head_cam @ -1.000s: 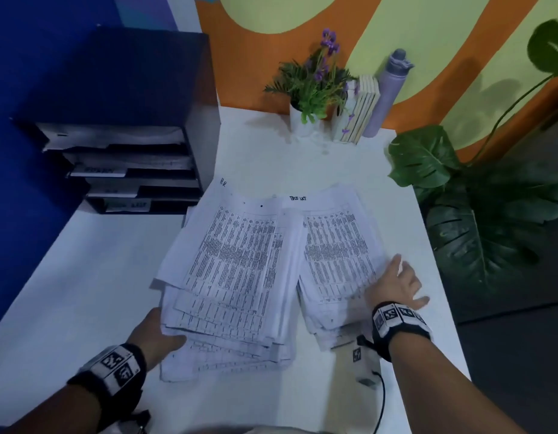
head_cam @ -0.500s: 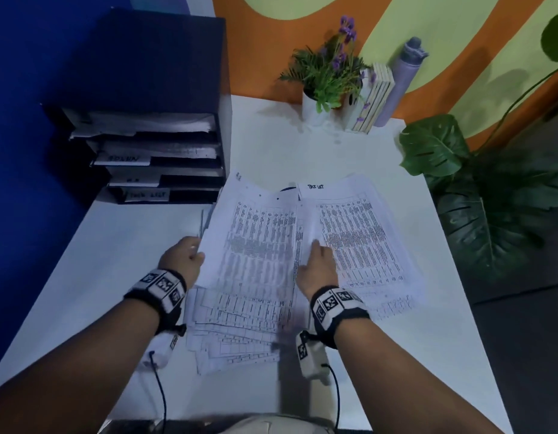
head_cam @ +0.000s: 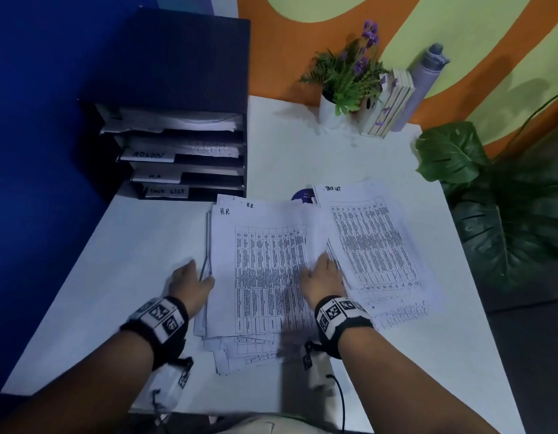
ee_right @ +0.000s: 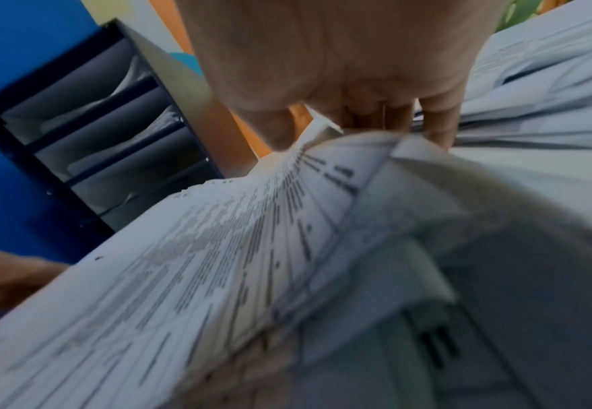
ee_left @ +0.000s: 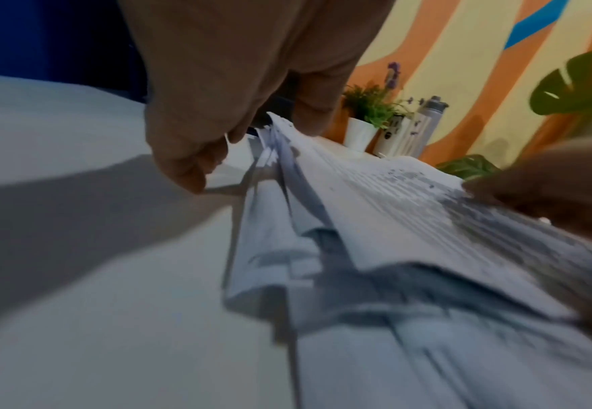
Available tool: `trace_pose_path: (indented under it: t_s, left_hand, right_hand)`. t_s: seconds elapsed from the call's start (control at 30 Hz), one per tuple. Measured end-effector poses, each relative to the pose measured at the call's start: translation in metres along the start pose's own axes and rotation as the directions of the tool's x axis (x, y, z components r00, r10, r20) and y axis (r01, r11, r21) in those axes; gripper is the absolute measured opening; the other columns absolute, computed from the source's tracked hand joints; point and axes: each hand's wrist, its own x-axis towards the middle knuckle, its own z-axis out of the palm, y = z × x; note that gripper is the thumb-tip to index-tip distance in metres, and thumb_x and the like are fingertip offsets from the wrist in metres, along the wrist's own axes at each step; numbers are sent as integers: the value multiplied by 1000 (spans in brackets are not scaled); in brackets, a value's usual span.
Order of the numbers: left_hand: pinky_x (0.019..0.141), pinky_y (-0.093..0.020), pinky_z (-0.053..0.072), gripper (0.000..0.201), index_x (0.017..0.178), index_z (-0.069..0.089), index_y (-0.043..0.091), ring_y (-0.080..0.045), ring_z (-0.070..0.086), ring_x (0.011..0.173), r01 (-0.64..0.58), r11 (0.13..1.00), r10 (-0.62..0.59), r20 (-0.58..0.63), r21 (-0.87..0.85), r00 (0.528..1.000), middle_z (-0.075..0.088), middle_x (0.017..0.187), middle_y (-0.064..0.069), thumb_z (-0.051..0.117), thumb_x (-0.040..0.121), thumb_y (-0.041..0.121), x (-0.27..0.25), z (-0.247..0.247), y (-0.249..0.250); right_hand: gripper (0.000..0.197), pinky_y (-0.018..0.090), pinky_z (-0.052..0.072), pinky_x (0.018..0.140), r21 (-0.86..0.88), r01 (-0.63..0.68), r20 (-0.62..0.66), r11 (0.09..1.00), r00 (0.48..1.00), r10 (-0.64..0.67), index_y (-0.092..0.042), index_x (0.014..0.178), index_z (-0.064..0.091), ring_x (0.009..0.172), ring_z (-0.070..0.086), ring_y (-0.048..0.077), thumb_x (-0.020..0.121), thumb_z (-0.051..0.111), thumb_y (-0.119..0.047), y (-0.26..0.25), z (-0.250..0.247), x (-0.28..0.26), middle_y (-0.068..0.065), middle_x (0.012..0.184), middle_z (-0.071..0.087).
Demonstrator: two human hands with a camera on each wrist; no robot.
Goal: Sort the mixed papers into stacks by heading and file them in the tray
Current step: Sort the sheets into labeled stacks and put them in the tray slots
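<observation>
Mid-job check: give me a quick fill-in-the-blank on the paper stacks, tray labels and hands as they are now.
1. The stack between both hands is headed ____.
2. The right stack is headed ____.
3. The tray's lowest slot label reads ____.
4. The left hand holds the stack's ____ edge; the right hand holds the opposite one.

Missing words: H.R; TASK LIST; TASK LIST; left

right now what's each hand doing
Left hand: grips the left edge of the H.R paper stack.
Right hand: grips the stack's right edge.

Your right hand (ee_right: 340, 69) grips printed sheets (ee_right: 217, 249) lifted below your fingers (ee_right: 439, 121); a black tray (ee_right: 88, 132) stands beyond.
</observation>
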Motion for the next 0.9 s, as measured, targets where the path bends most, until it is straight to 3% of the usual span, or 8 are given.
trace_pose_path:
  t_s: [0.2, 0.33, 0.37, 0.47, 0.6, 0.67, 0.77, 0.9]
  left_hand:
    - [91, -32, 44, 36, 130, 50, 13, -27, 57, 106, -47, 989, 52, 33, -141, 998, 60, 123, -9, 45, 96, 25, 18, 8, 7]
    - [72, -27, 45, 8, 97, 56, 10, -26, 57, 82, -25, 995, 22, -33, -94, 999, 61, 95, -10, 54, 89, 11, 7, 18, 9]
    - [74, -28, 47, 13, 98, 56, 14, -26, 59, 84, -3, 994, -4, -65, -112, 998, 62, 95, -7, 58, 86, 8, 4, 19, 8]
    - [85, -31, 48, 38, 116, 51, 16, -25, 57, 97, 58, 956, -77, -56, -287, 995, 61, 108, -6, 65, 82, 5, 1, 16, 0]
    - [108, -43, 39, 112, 151, 22, 20, -24, 49, 127, 85, 800, -49, 77, -594, 996, 49, 142, -2, 83, 61, 48, 4, 5, -15]
    - [106, -43, 41, 94, 140, 42, 25, -19, 56, 121, -1, 712, 40, 40, -702, 998, 62, 128, 5, 85, 60, 49, -1, -5, -12]
    - [84, -19, 50, 38, 127, 55, 14, -8, 63, 103, -200, 650, 164, -122, -733, 979, 67, 112, 4, 64, 90, 8, -26, -35, 21]
    - [65, -1, 45, 33, 126, 55, 2, -9, 61, 93, -433, 573, 214, -382, -696, 899, 64, 115, -7, 59, 93, 4, -51, -73, 47]
  right_hand:
    - [73, 38, 32, 112, -79, 126, 26, 989, 992, -125, -4, 151, 7, 136, 31, 31, 94, 52, -14, -7, 10, -2, 16, 153, 23]
    - [40, 29, 52, 61, 337, -114, 48, 935, 993, 104, -9, 127, 40, 79, 59, 19, 91, 55, -14, -10, -5, 0, 21, 131, 50]
    - [44, 27, 51, 60, 376, -172, 132, 911, 983, 131, -7, 130, 40, 82, 60, 18, 90, 56, -14, -9, -9, -3, 17, 128, 53]
    - [53, 36, 44, 97, 452, -193, 258, 871, 963, 79, -5, 140, 37, 125, 49, 29, 92, 58, -10, -10, -26, -18, 8, 132, 50]
    - [38, 55, 42, 101, 667, 29, 117, 744, 983, -144, -22, 122, 52, 113, 56, 28, 92, 53, 1, -16, -52, -41, 5, 110, 60]
    - [48, 32, 42, 95, 739, 103, 72, 666, 971, -229, -36, 124, 50, 108, 57, 16, 93, 54, 0, -22, -63, -47, -3, 107, 62]
    - [50, 37, 48, 97, 795, 209, -27, 569, 950, -311, -32, 128, 52, 110, 59, 17, 91, 56, 1, -37, -78, -47, -7, 112, 65]
    - [51, 27, 50, 92, 846, 327, -171, 420, 915, -366, -31, 121, 51, 101, 62, 5, 90, 52, 10, -63, -98, -50, -14, 106, 68]
